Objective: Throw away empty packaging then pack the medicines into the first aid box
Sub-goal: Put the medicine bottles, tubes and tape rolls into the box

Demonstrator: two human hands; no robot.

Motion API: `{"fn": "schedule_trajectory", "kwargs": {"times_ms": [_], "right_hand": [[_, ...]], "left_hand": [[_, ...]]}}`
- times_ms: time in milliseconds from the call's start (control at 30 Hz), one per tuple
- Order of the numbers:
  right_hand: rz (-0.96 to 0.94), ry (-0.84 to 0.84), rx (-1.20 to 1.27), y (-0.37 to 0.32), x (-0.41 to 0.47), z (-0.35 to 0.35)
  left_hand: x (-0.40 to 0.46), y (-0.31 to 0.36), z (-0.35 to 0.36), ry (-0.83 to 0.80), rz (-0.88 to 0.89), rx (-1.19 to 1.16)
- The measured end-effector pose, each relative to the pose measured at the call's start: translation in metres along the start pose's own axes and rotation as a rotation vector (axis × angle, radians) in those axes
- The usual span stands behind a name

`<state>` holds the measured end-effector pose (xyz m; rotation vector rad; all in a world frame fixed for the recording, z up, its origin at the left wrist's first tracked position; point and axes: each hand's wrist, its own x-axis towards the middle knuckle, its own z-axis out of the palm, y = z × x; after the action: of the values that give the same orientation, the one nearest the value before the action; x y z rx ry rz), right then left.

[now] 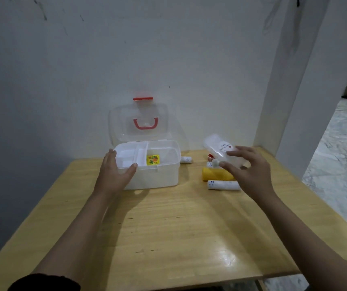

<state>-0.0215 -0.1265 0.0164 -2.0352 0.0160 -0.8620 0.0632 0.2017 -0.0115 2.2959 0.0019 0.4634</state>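
Observation:
The translucent first aid box (168, 175) stands open on the wooden table, its lid with red handle leaning against the wall. A small yellow packet (153, 159) lies in its right compartment. My left hand (115, 171) rests on the box's front left corner, thumb over the rim. My right hand (250, 166) holds a clear plastic bottle (216, 147) tilted above the medicines to the right of the box. Below it lie a yellow roll (214, 174) and a white tube (223, 185). Another white tube (186, 159) lies behind the box's right end.
A small red-capped item (211, 156) sits behind the yellow roll, partly hidden by the bottle. The table (168, 227) stands in a corner against the white wall; its right edge drops to a grey marbled floor (340, 164).

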Motion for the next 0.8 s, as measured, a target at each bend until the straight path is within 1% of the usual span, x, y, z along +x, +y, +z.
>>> {"fn": "schedule_trajectory", "kwargs": {"times_ms": [100,267,467,667,800], "right_hand": [[-0.095,-0.106,-0.017,-0.026,0.022,0.025],[-0.143,-0.303,-0.096,-0.052,0.057,0.073],[-0.085,-0.537,-0.2,-0.057,0.076,0.127],[0.012,-0.635,-0.174,-0.051,0.087,0.159],[0.013,-0.705,-0.288,-0.053,0.092,0.17]], "left_hand": [[0.001,-0.001,0.0,-0.011,-0.006,-0.009],[0.002,-0.002,0.001,-0.017,-0.022,-0.028],[0.002,-0.002,0.0,-0.009,-0.02,-0.035],[0.002,0.002,0.001,-0.023,-0.046,0.001],[0.003,0.0,0.0,-0.021,-0.051,-0.012]]}}
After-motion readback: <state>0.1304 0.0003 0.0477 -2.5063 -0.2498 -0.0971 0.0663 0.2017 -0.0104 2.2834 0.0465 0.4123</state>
